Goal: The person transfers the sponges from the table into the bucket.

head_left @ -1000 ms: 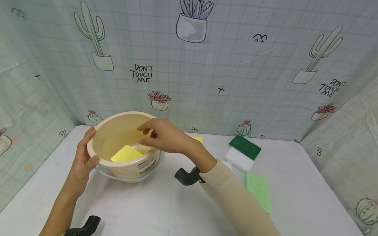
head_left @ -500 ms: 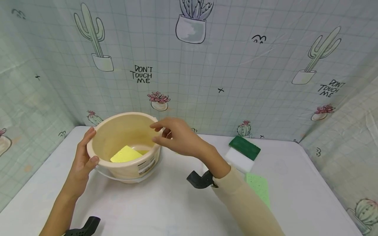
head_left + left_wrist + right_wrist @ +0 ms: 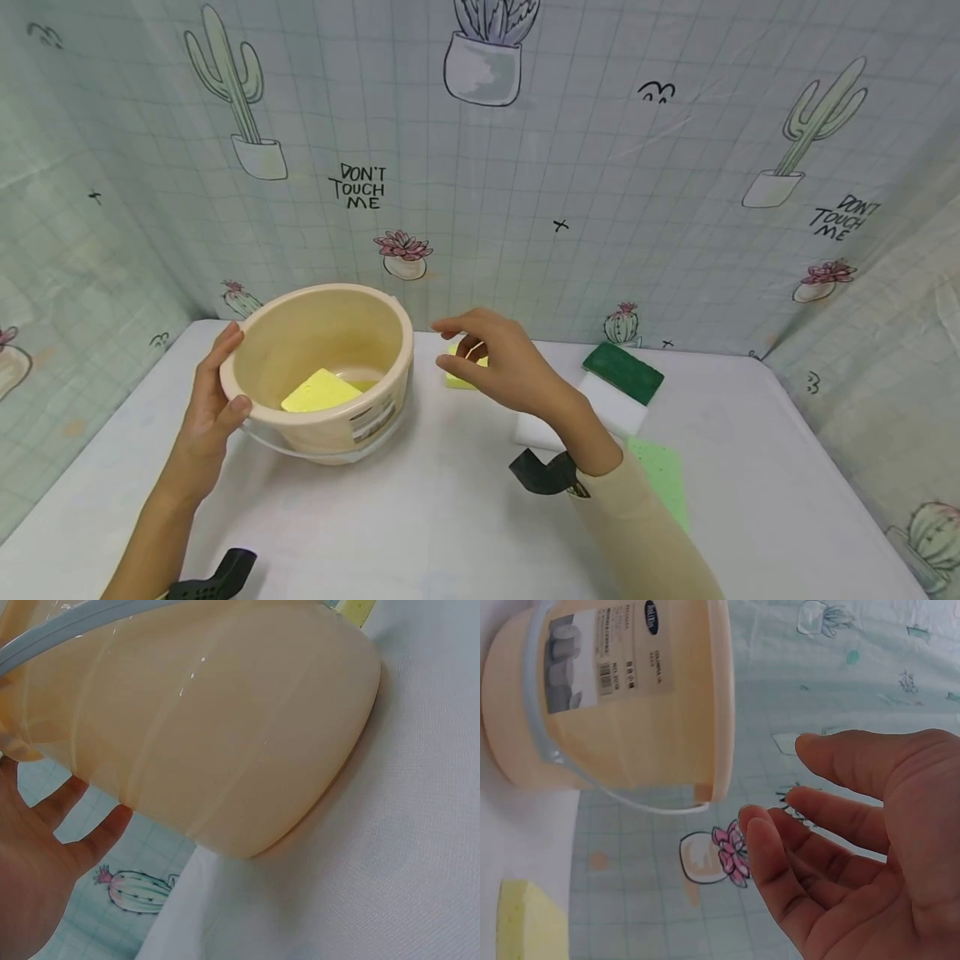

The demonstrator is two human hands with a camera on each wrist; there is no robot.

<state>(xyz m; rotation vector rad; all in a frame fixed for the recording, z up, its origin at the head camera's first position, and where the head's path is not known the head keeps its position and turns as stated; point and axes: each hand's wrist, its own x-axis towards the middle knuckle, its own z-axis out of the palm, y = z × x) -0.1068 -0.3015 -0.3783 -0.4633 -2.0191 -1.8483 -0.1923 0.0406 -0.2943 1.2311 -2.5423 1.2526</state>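
A beige bucket [image 3: 322, 367] stands on the white table [image 3: 450, 533], and everything else is best placed from it. The left hand [image 3: 213, 400] grips the bucket's left rim, thumb curled over the near edge and fingers spread along the outer wall; in the left wrist view the fingers [image 3: 82, 832] lie against that pale wall [image 3: 225, 727]. Inside the bucket a yellow sponge [image 3: 321, 390] leans on the bottom, tilted toward the left side. The right hand [image 3: 502, 367] hovers just to the right of the bucket, apart from its rim, holding nothing, with its fingers loosely bent and a narrow gap between thumb and forefinger; the right wrist view shows the relaxed fingers [image 3: 810, 817] in the air beside the bucket's labelled wall [image 3: 622, 690] and its pale handle [image 3: 555, 750]. A second yellow sponge [image 3: 459, 377] lies on the table just right of the bucket, partly hidden behind that hand, and whether the fingertips touch it cannot be told. Further right of the bucket sit a white sponge with a dark green top [image 3: 621, 385] and, nearer the person, a light green sponge [image 3: 663, 487], partly covered by the beige sleeve [image 3: 637, 542].
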